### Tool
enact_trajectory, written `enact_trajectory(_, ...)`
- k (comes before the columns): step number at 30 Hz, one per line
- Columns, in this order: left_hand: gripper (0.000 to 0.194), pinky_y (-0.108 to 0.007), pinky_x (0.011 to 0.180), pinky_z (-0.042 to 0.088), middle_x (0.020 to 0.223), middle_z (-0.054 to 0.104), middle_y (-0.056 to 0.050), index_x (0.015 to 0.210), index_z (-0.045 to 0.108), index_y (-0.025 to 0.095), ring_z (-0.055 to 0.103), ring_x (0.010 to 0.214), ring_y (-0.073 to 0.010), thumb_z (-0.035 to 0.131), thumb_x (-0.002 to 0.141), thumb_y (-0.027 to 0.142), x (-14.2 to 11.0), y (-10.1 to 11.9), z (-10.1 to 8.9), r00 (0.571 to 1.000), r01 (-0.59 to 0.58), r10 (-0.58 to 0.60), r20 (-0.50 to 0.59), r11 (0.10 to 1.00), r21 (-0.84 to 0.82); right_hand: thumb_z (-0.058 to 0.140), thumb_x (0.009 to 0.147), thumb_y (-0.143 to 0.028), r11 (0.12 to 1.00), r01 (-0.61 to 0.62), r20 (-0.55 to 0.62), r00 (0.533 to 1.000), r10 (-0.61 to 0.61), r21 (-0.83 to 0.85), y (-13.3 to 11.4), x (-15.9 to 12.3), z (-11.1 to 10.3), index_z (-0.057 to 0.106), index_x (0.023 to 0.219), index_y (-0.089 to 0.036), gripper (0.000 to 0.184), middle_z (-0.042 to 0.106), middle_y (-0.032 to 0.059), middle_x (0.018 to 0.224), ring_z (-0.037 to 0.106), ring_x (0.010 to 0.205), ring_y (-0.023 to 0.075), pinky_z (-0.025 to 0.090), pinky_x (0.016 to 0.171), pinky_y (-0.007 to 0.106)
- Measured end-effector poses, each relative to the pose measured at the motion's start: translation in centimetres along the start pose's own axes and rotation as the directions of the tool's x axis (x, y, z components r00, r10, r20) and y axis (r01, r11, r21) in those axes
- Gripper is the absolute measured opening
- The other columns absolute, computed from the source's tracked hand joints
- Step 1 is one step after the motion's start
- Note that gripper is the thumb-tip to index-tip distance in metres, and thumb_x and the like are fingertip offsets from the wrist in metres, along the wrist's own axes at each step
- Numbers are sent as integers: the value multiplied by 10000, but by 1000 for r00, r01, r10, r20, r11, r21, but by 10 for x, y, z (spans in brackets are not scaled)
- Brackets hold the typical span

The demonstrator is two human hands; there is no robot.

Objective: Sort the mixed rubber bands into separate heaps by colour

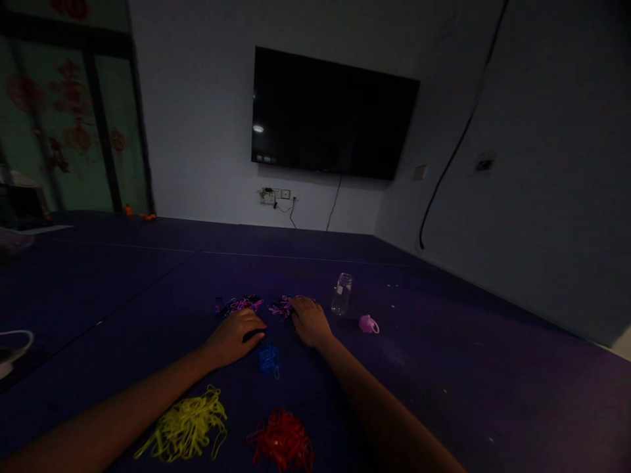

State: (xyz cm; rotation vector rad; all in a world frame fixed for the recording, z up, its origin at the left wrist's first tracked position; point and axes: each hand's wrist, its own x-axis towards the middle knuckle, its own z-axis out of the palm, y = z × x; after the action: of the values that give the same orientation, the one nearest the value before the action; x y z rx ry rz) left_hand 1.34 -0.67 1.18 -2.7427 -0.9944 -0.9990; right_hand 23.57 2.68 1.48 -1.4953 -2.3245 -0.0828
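My left hand [237, 336] reaches over the near edge of a pile of mixed pink, purple and dark rubber bands [240, 303]. Its thumb stands apart from the fingers, and nothing shows in the grasp. Across from it, my right hand [310, 320] lies palm down at a second mixed pile of bands [280, 306], its fingers loosely stretched over the edge and their tips partly hidden. Between my wrists sits a small heap of blue rubber bands [269, 359]. Nearer to me are a yellow heap of bands [190, 426] and a red one [283, 441].
Right of my right hand stands a clear bottle [342, 294] without a lid. A pink cap with a ring [368, 324] lies beside it. A white looped object [12, 355] is at the left edge of the dark purple surface [444, 368]. A television [330, 112] hangs beyond.
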Motion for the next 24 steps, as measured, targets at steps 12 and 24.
enact_trajectory(12,182,-363,807,478,906,699,-54,932,667,196,605,891,-196,504,862,238,-2,-3,2,1000,5,-5,2,1000,-10,385,855,-147,998,-51,-16,999,51,42,3,2,-3,541,1246,-203,424,592,82,1203,493,1145,198,329,966,324)
enact_trajectory(24,185,-357,805,477,908,704,-50,925,673,203,609,884,-192,504,862,244,-1,-2,2,1000,13,-13,8,999,-31,372,877,-177,998,59,53,997,-61,33,9,4,7,583,1196,-214,383,507,46,1324,377,1264,188,314,1013,345)
